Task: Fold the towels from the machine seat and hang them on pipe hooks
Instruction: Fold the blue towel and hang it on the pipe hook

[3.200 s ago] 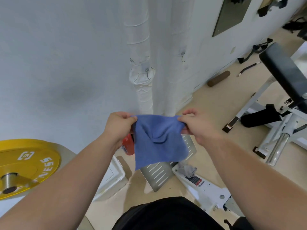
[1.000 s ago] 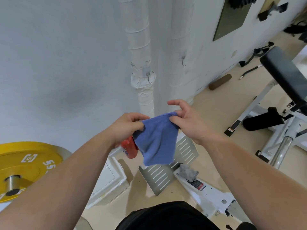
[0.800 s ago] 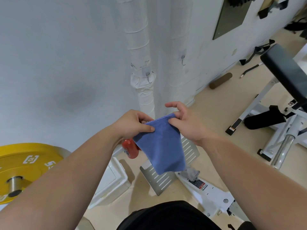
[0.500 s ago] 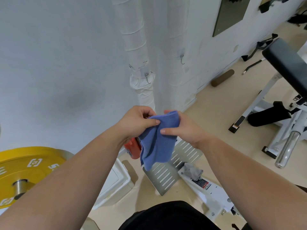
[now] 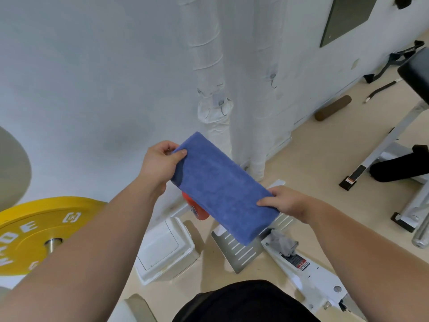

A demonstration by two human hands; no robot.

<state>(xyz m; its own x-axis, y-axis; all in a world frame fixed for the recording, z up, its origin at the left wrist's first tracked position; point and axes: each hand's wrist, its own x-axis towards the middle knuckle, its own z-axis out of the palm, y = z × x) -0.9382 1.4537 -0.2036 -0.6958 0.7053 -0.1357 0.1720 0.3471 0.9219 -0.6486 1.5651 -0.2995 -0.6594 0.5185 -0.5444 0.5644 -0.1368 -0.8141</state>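
A folded blue towel (image 5: 220, 187) is stretched flat as a long strip between my hands, slanting from upper left to lower right. My left hand (image 5: 160, 163) pinches its far upper-left end with thumb on top. My right hand (image 5: 282, 201) grips its near lower-right end. Behind the towel stand two white wrapped pipes (image 5: 204, 66). A small metal hook (image 5: 222, 108) sits on the left pipe's collar, and another hook (image 5: 273, 81) is on the right pipe. Both hooks are bare.
A yellow weight plate (image 5: 34, 231) is at the left. On the floor lie a white box (image 5: 164, 249), a slotted metal plate (image 5: 239, 249), a red bottle (image 5: 197, 210) and a grey rag (image 5: 284, 242). A white bench frame with black pads (image 5: 394, 168) stands at the right.
The towel hung bunched between my hands held close together; now my hands have pulled apart and it lies stretched as a flat folded strip, right hand lower and nearer.
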